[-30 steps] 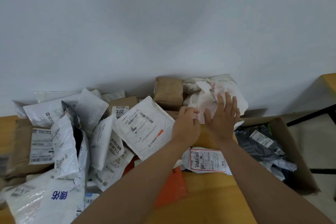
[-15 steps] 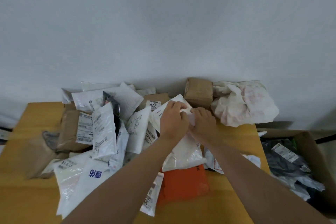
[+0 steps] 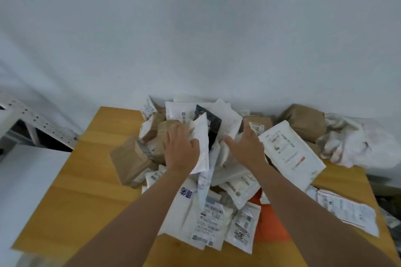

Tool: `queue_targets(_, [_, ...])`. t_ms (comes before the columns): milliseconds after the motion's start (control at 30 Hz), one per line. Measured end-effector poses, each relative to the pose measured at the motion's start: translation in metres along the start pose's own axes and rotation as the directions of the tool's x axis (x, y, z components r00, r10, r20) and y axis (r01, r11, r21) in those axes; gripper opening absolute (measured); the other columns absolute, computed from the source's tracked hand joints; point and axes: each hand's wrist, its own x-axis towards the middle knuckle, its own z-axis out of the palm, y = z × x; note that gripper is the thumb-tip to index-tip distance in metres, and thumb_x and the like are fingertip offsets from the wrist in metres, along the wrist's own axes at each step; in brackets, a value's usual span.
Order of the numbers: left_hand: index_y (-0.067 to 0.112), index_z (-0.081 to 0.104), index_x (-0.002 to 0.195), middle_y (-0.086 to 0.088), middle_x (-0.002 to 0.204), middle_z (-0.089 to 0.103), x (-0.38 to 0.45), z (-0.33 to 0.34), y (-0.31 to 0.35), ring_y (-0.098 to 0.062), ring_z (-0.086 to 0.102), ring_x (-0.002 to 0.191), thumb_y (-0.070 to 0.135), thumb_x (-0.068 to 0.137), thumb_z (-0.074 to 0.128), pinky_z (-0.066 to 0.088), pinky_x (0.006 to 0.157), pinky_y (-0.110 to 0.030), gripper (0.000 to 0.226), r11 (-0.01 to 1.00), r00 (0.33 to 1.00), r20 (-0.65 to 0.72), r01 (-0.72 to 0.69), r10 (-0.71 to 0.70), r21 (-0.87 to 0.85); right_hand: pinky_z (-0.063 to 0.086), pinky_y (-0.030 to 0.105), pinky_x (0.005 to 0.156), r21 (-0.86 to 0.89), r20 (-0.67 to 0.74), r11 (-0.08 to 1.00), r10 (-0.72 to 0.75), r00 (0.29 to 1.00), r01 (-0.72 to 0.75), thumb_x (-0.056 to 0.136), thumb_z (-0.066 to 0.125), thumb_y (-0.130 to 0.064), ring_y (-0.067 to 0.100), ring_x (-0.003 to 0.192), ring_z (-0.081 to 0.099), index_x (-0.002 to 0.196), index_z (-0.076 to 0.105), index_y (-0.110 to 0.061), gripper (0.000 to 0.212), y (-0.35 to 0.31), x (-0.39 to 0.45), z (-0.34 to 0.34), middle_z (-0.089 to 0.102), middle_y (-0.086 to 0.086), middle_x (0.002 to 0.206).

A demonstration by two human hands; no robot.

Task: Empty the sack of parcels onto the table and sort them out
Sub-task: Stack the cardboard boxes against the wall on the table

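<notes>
Head view: left hand (image 3: pixel 181 149) lies flat on a white bag (image 3: pixel 200 143), right hand (image 3: pixel 246 147) spread open beside; bags look light, soft, slippery, so pinch an edge

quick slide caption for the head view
Both hands, left and right, spread over a heap of parcels on a wooden table, emptied sack alongside.

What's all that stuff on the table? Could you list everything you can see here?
table: one, yellow wood, against the wall.
white mailer bags: many, heaped mid-table, overlapping.
brown paper parcels: several, left and rear of heap.
black bag: one, rear of heap.
orange parcel: one, under white bags, near edge.
empty sack: one, whitish, crumpled, far right.
metal rack: one, white, left.
left hand: open, on the heap.
right hand: open, on the heap.
</notes>
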Motion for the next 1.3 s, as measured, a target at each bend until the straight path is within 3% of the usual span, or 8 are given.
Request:
queue_targets(167, [0.036, 0.019, 0.15, -0.007, 0.162, 0.0, 0.015, -0.039, -0.113, -0.034, -0.008, 0.148, 0.059, 0.09, 0.044, -0.002, 0.115, -0.061, 0.069, 0.973, 0.972, 0.135, 0.174, -0.194, 0.149, 0.034, 0.042, 0.11, 0.361, 0.074, 0.93, 0.045, 0.996, -0.068, 0.091, 0.063, -0.033, 0.027, 0.143, 0.03, 0.156, 0.003, -0.024, 0.088, -0.054, -0.022, 0.038, 0.023, 0.004, 0.16])
queue_targets(267, [0.048, 0.001, 0.15, -0.002, 0.163, -0.013, 0.014, -0.048, -0.161, -0.038, -0.019, 0.146, 0.084, 0.076, 0.039, -0.006, 0.109, -0.07, 0.09, 0.939, 0.876, 0.34, 0.31, -0.343, 0.148, 0.035, 0.039, 0.105, 0.415, 0.09, 0.906, 0.05, 0.995, -0.084, 0.091, 0.064, -0.033, 0.026, 0.139, 0.032, 0.156, 0.004, -0.028, 0.089, -0.08, -0.04, 0.065, 0.021, 0.005, 0.159])
queue_targets(500, [0.046, 0.006, 0.151, 0.002, 0.163, 0.001, 0.019, -0.046, -0.182, -0.035, -0.015, 0.147, 0.085, 0.077, 0.037, 0.009, 0.114, -0.065, 0.09, 0.965, 0.881, 0.393, 0.244, -0.262, 0.096, 0.015, 0.053, 0.119, 0.006, 0.053, 1.0, -0.028, 0.998, 0.028, 0.052, 0.048, -0.097, 0.032, 0.15, -0.003, 0.153, -0.013, -0.025, 0.139, -0.1, -0.076, 0.14, -0.006, 0.012, 0.162])
queue_targets(733, [0.032, 0.012, 0.153, -0.009, 0.163, 0.008, 0.005, -0.042, -0.17, -0.038, -0.011, 0.148, 0.079, 0.084, 0.02, -0.011, 0.112, -0.061, 0.084, 0.955, 0.942, 0.271, 0.121, -0.197, 0.271, 0.026, 0.062, 0.113, -0.117, 0.125, 0.993, 0.032, 0.992, -0.018, 0.073, 0.063, -0.065, 0.036, 0.149, -0.004, 0.153, -0.011, -0.026, 0.116, -0.082, -0.097, 0.19, -0.005, 0.01, 0.162])
queue_targets(933, [0.013, 0.043, 0.139, -0.008, 0.138, 0.045, -0.044, -0.026, -0.151, -0.027, 0.046, 0.125, 0.044, 0.098, 0.03, 0.043, 0.1, -0.045, 0.053, 0.967, 0.98, 0.09, -0.155, 0.176, -0.202, 0.015, 0.053, 0.121, -0.213, 0.137, 0.964, -0.133, 0.982, 0.16, 0.089, 0.048, -0.058, 0.032, 0.151, -0.004, 0.154, -0.005, -0.023, 0.091, -0.055, -0.137, 0.205, -0.002, 0.009, 0.164])
queue_targets(1067, [0.021, 0.028, 0.15, -0.001, 0.142, 0.047, -0.076, -0.021, -0.157, -0.017, 0.052, 0.123, 0.062, 0.091, 0.033, 0.047, 0.09, -0.029, 0.071, 0.901, 0.957, 0.283, 0.068, 0.063, -0.429, 0.023, 0.052, 0.119, -0.135, 0.101, 0.945, -0.287, 0.953, 0.299, 0.087, 0.042, -0.036, 0.03, 0.15, 0.007, 0.153, 0.014, -0.014, 0.075, -0.023, -0.164, 0.205, 0.017, 0.014, 0.16])
queue_targets(1200, [0.031, 0.018, 0.152, 0.002, 0.137, 0.051, -0.099, -0.011, -0.162, -0.007, 0.059, 0.111, 0.081, 0.074, 0.048, 0.055, 0.088, -0.036, 0.098, 0.786, 0.926, 0.377, 0.246, -0.018, -0.568, 0.04, 0.044, 0.111, 0.045, 0.037, 0.958, -0.286, 0.957, 0.285, 0.091, 0.035, -0.025, 0.025, 0.145, 0.026, 0.151, 0.023, -0.016, 0.062, -0.001, -0.186, 0.202, 0.028, 0.012, 0.156])
queue_targets(1300, [0.04, 0.012, 0.15, 0.007, 0.15, 0.033, -0.118, -0.003, -0.153, -0.012, 0.046, 0.13, 0.078, 0.072, 0.057, 0.048, 0.101, -0.041, 0.098, 0.798, 0.898, 0.433, 0.205, 0.078, -0.567, 0.041, 0.03, 0.109, 0.131, -0.078, 0.967, -0.211, 0.974, 0.22, 0.101, 0.032, -0.034, 0.02, 0.141, 0.035, 0.15, 0.033, -0.015, 0.053, 0.01, -0.201, 0.195, 0.035, 0.007, 0.153])
